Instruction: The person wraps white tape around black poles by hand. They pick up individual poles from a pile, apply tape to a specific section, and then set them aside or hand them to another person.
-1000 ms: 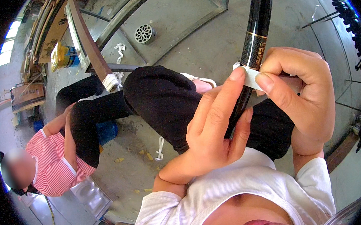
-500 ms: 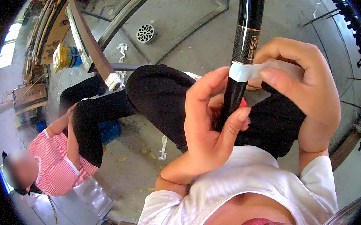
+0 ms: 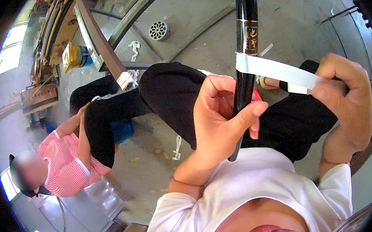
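Note:
A glossy black fishing rod, with gold rings and a patterned band, runs from the top edge down past my lap. My left hand is wrapped round its lower part, thumb along the near side. Something small and red shows by those fingers; I cannot tell what it is. A white strip of tape circles the rod just below the patterned band. Its free length stretches to the right, where my right hand pinches the end between thumb and fingers.
At the left a person in a red-striped shirt sits with hands on a knee. A brown bar with a white-wrapped end juts in at upper left, near a metal frame. A round drain cover and white scraps lie on the floor.
My right hand has moved right, away from the rod, and a longer stretch of tape now spans between them. The rod stands more upright, still in my left hand.

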{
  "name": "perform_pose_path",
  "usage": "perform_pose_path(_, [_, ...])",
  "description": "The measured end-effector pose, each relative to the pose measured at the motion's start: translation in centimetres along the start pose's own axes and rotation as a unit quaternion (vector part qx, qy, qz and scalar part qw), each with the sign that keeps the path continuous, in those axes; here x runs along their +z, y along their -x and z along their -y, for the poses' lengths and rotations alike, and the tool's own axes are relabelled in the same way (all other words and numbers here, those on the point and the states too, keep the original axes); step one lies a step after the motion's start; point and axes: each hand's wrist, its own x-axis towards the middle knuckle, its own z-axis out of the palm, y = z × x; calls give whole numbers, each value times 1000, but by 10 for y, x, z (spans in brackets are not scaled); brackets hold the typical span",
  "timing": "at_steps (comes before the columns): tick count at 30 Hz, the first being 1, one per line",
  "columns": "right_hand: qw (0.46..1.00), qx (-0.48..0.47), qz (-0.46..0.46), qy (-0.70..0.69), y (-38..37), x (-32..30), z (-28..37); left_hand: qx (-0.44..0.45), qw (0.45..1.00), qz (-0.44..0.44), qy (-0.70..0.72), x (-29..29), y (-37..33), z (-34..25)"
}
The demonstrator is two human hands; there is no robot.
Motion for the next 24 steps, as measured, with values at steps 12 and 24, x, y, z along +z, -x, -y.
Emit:
perform_pose_path(12, [993, 47, 70, -87, -14, -2, -12, -45, 993, 105, 29, -3, 3, -4])
perform_pose_path(24, [992, 36, -19, -120, -3, 14, 1, 23, 989, 133, 62, -8, 2, 10])
